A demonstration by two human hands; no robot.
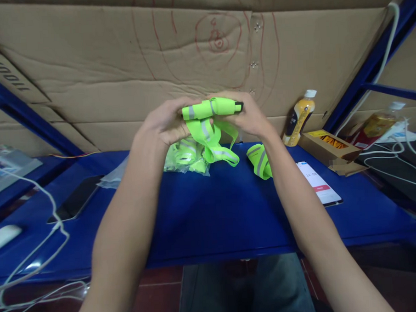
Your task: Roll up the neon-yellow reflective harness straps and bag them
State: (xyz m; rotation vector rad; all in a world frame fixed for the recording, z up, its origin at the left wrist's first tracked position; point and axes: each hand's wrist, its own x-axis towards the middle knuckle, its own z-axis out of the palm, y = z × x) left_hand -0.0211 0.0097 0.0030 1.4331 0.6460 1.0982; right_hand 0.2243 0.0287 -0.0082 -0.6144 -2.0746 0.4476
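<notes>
- Both forearms are reaching in from the near edge, and the blue table (pixel 211 220) is spreading beneath them as the biggest thing in view.
- Behind it, cardboard sheeting (pixel 121 72) is lining the back wall.
- Left hand (pixel 165 123) and right hand (pixel 249 115) are gripping the ends of a neon-green reflective strap (pixel 211 108), held raised above the table; its upper part is looking rolled tight, while loose loops are hanging below, so the rolling seems partly done.
- A bagged bundle (pixel 185 158) and one rolled strap (pixel 260 160) are lying on the table, seemingly finished.
- A phone (pixel 319 183) is lying at the right.
</notes>
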